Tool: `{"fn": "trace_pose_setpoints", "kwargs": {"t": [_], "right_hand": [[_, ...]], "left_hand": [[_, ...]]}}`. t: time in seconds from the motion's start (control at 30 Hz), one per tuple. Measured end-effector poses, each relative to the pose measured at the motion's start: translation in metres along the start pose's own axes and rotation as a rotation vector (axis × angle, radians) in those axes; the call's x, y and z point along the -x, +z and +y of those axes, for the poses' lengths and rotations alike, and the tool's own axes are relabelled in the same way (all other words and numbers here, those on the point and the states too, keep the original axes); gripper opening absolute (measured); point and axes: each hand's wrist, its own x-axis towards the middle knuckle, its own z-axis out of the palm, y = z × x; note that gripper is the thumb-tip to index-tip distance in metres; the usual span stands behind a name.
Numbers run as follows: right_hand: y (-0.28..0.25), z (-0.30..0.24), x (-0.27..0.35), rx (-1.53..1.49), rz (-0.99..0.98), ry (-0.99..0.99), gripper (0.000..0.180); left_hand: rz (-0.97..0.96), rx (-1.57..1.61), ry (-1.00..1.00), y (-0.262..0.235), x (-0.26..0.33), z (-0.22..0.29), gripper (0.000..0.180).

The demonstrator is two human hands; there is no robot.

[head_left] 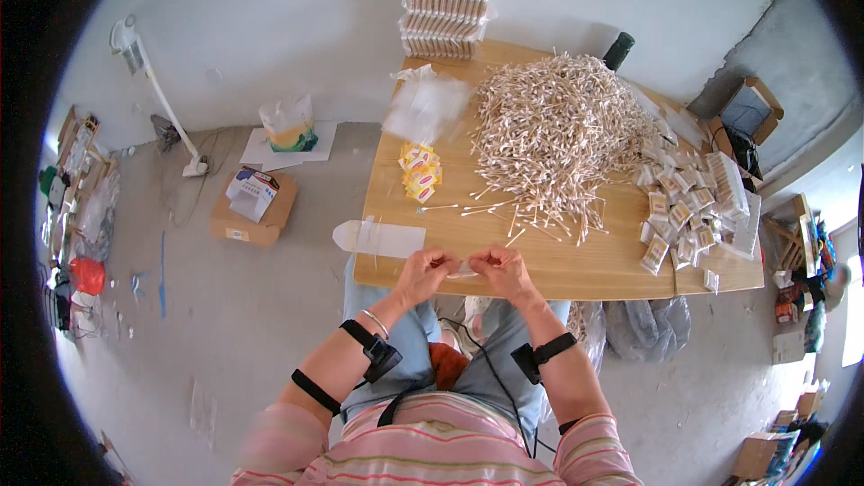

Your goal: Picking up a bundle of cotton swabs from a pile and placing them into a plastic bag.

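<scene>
At the table's front edge, my left hand (425, 275) and my right hand (506, 272) pinch a small, translucent whitish packet (463, 271) stretched between their fingertips. What it contains is too small to make out. Left of my hands lies a white paper sheet (405, 240) with a pointed end and clear plastic across it. Farther off is a group of yellow-and-white labels (419, 171), with a stack of clear plastic bags (427, 108) behind. A large heap of cotton swabs (558, 126) covers the middle, several strays reaching toward me.
On the wooden table (432, 216), filled small packs (675, 202) pile up at right. Bundled packs (443, 18) stand at the back, near a dark green cylinder (619, 51). Left on the floor are a cardboard box (261, 227) and a stick vacuum (157, 94). A black cable (490, 355) crosses my lap.
</scene>
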Motion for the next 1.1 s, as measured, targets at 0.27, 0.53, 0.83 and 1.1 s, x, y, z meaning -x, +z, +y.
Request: {"fn": "trace_pose_setpoints", "kwargs": {"t": [0.27,0.53,0.83,1.1], "right_hand": [[0.004,-0.007,0.011,0.717,0.202,-0.785,0.021],[0.000,-0.010,0.019,0.957,0.185,-0.972,0.030],[0.001,-0.015,0.023,0.979,0.177,-0.991,0.027],[-0.015,-0.020,0.017,0.359,0.133,-0.336,0.013]], "left_hand": [[0.252,-0.713,0.749,-0.001,0.009,0.005,0.028],[0.207,-0.919,0.885,-0.007,0.015,0.000,0.036],[0.180,-0.931,0.834,-0.007,0.023,0.012,0.031],[0.215,-0.431,0.463,-0.020,0.034,0.022,0.042]]}}
